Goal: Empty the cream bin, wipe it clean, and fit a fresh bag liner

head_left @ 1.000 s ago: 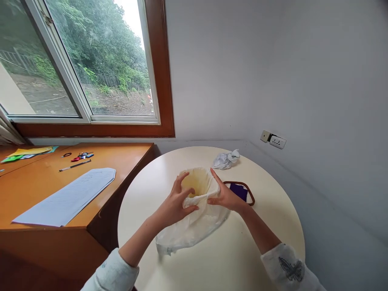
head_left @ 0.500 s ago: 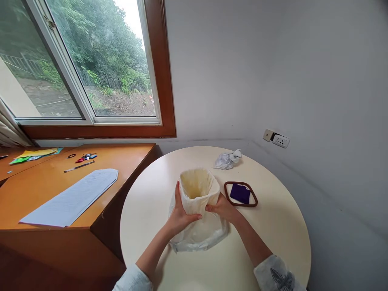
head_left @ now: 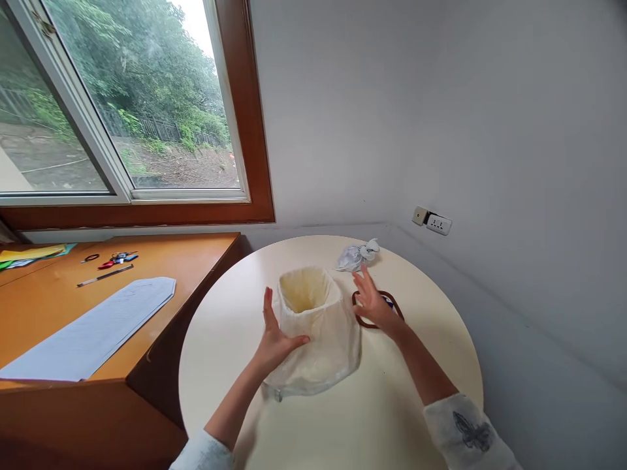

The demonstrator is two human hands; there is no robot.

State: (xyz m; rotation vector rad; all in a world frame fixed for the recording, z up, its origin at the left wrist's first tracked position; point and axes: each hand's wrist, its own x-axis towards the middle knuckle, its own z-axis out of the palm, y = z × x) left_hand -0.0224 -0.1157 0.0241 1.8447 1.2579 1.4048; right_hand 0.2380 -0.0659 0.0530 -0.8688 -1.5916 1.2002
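A small waste bin (head_left: 313, 333) stands upright on the round table, lined with a thin white plastic bag that is folded over its rim and hangs loosely round its base. My left hand (head_left: 277, 339) lies against the bin's left front, thumb stretched over the bag and fingers spread. To the right of the bin, my right hand (head_left: 371, 301) is off the bag with its fingers apart, holding nothing. Beneath it lies a brown ring-shaped frame (head_left: 399, 307), partly covered by that hand. A dark purple piece inside the frame is mostly hidden.
A knotted whitish plastic bag (head_left: 351, 258) lies at the back of the round table (head_left: 431, 352). Left is a wooden desk (head_left: 196, 261) with papers (head_left: 98, 329), a pen (head_left: 105, 275), keys (head_left: 120, 259) and colored sheets (head_left: 36, 253). A wall with sockets (head_left: 439, 224) stands behind.
My right hand has let go of the bag's rim and moved right and up, over the brown frame. My left hand stays at the bin's side. The view has shifted slightly right.
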